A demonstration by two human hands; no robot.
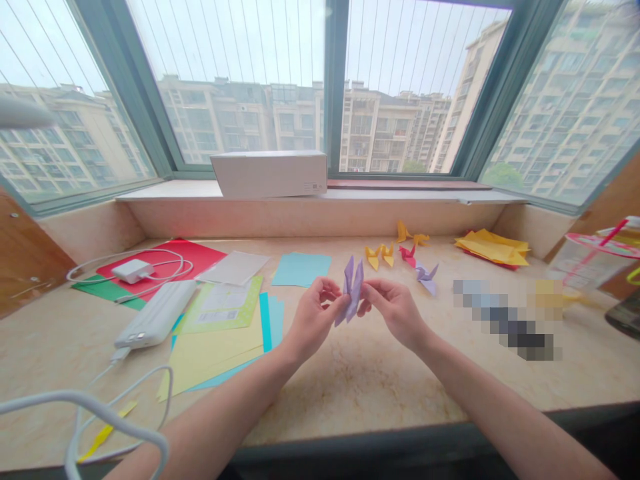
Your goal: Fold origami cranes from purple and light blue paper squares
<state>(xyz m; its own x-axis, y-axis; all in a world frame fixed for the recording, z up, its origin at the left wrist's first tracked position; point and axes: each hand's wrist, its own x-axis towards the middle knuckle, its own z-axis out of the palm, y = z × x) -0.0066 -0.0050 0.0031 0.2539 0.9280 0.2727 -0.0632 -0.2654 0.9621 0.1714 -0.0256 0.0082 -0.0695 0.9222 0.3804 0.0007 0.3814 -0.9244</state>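
A partly folded purple paper piece [352, 290] stands upright above the stone counter [380, 380]. My left hand [315, 317] pinches its left side with thumb and fingers. My right hand [393, 308] pinches its right side. Both hands are closed on the paper and held just above the counter. Behind them lie several finished paper cranes: yellow ones [379, 255], a red one [407, 254], a purple one [427, 275] and orange ones [410, 233].
Coloured paper sheets [220, 333] lie at the left with a white power bank [156, 321], a charger [133, 270] and white cables [75, 407]. A yellow paper stack [493, 248] sits at the back right, a plastic cup with straw [593, 260] at the far right, a white box [270, 173] on the sill.
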